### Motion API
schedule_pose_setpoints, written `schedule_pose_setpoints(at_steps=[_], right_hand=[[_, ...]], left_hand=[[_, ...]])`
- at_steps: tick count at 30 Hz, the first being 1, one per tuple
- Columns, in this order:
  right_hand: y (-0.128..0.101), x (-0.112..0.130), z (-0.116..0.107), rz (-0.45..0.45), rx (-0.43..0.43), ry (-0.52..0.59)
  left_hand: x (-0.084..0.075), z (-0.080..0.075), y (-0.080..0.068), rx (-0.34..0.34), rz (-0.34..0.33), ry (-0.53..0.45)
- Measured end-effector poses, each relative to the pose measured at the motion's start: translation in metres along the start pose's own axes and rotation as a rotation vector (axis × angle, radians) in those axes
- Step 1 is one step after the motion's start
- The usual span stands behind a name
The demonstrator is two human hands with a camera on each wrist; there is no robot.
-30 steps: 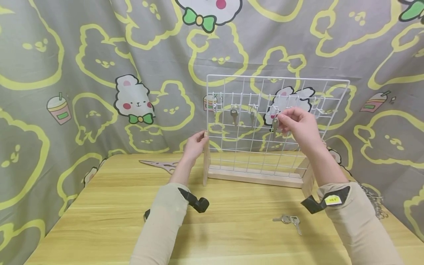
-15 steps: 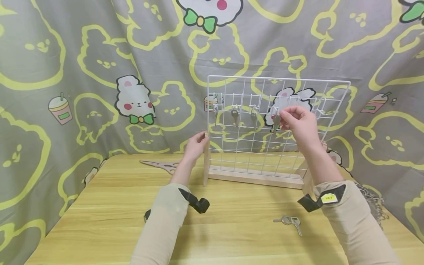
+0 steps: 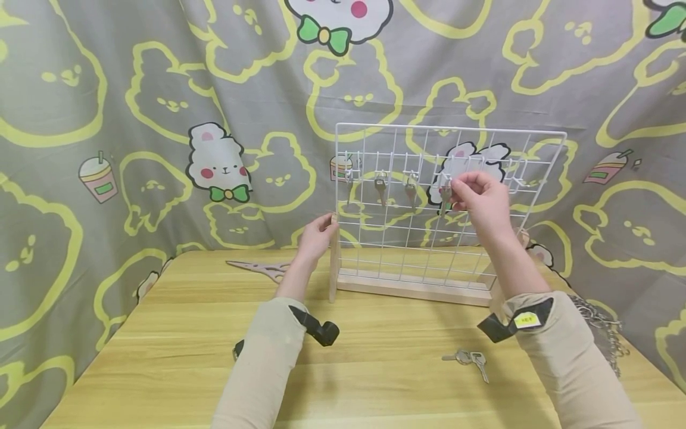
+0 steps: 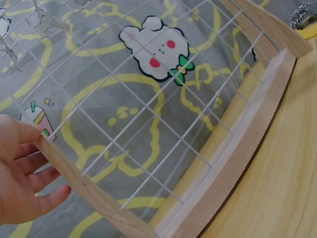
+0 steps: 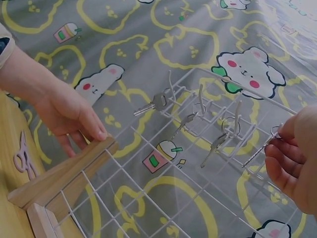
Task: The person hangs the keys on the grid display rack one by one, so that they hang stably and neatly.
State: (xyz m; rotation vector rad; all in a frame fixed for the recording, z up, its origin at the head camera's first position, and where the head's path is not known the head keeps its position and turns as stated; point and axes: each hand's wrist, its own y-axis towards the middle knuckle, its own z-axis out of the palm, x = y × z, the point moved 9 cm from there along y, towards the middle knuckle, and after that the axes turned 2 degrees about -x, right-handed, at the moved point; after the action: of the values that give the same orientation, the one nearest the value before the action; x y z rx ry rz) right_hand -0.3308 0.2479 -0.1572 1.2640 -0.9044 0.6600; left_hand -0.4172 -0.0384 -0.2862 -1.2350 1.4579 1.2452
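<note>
Right grip: right hand (image 3: pixel 482 199) pinches key (image 3: pixel 445 194) at its ring end, thumb and forefinger closed on it, other fingers loosely curled; the wrist view shows the same pinch (image 5: pixel 274 134).
Left grip: left hand (image 3: pixel 316 233) rests on wooden side post (image 3: pixel 334 259) of the rack, fingers nearly straight along the wood (image 4: pixel 29 168), not wrapped round it.
Key location: at fourth hook of the hook row on wire grid rack (image 3: pixel 536 179), about 9 o'clock from the right hand, touching its fingertips; blade hangs down toward 6 o'clock.
Key handling: judged small, light, rigid metal, smooth, so may slip or swing on its ring; best taken at the head or ring, not the blade.
Rack handling: thin wire on a wooden base, judged light and tippy, likely to shift under a sideways push; a hand on the post is the steady hold.
Other keys: three already hanging on hooks at 9 o'clock of the held one (image 3: pixel 380 186), (image 5: pixel 158 102).
Spare keys: pair on table (image 3: pixel 161 357), lying at 6 o'clock of the rack (image 3: pixel 469 358), well apart from both hands.
Scissors: on table at 9 o'clock of the rack base (image 3: pixel 259 266).
</note>
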Motion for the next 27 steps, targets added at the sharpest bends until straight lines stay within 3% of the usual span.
schedule_pose_setpoints(at_steps=[12,16,21,27], right_hand=[[-0.001,-0.020,0.001,0.055,0.034,-0.038],[-0.004,-0.028,-0.004,0.076,0.032,-0.106],[-0.012,-0.040,-0.009,0.102,0.050,-0.143],[-0.031,-0.060,-0.014,0.128,0.130,-0.234]], left_hand=[[0.000,0.000,0.000,-0.001,0.003,0.003],[-0.001,-0.001,0.000,-0.002,0.007,0.003],[0.000,0.000,0.000,-0.003,0.006,-0.004],[0.000,0.000,0.000,-0.006,0.003,-0.011]])
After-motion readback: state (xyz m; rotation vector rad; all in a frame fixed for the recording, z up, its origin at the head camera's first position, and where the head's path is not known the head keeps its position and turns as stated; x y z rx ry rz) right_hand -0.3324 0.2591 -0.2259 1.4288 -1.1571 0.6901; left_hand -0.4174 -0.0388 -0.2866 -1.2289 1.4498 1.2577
